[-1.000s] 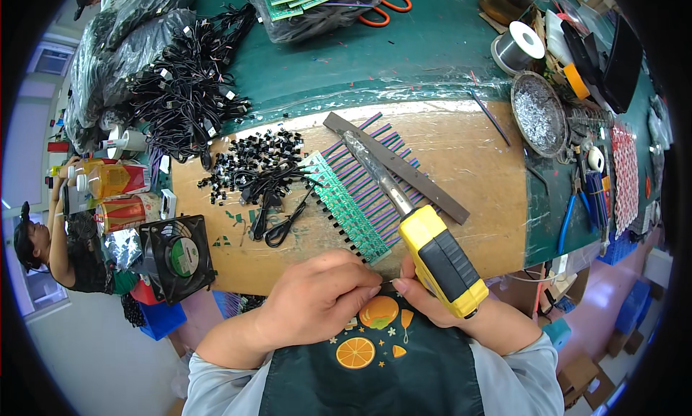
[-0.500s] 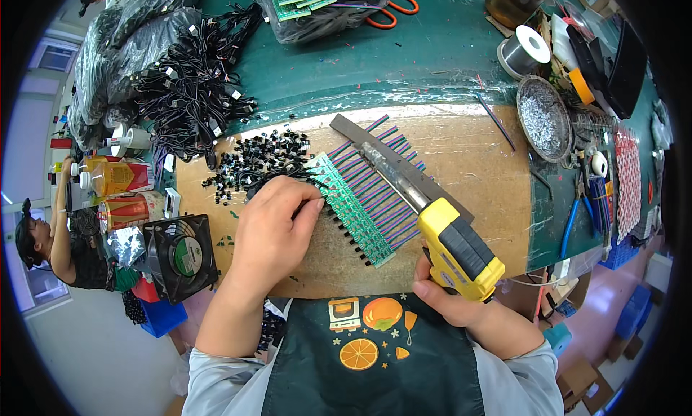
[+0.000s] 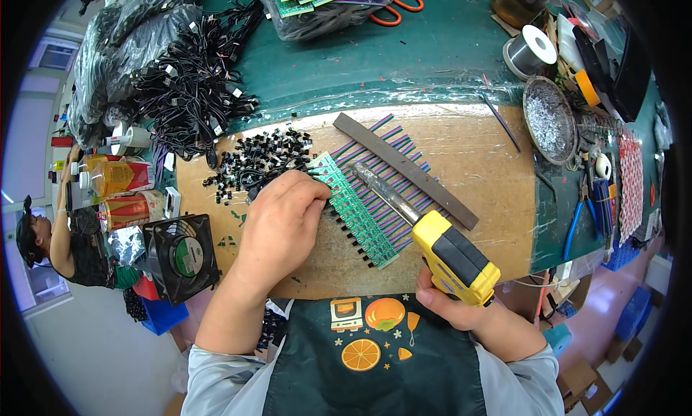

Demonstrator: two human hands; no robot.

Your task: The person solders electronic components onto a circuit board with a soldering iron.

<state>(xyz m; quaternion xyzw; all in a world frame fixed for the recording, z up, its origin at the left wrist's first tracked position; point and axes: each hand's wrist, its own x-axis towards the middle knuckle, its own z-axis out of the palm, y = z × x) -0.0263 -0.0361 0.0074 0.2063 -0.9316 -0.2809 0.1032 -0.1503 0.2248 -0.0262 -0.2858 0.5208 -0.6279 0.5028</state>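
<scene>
Left hand [image 3: 282,221] stayed pressed on the green boards [image 3: 357,210], fingers curled, grip hidden; right hand [image 3: 447,304] clasps yellow glue gun [image 3: 454,257].

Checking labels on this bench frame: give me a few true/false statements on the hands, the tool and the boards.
1. The right hand grips a yellow glue gun. True.
2. The left hand holds the orange scissors. False: it rests on the row of green circuit boards; the scissors lie at the far edge of the bench.
3. A grey metal bar lies across the coloured wires. True.
4. The black fan sits at the right of the wooden board. False: it is at the left.
</scene>
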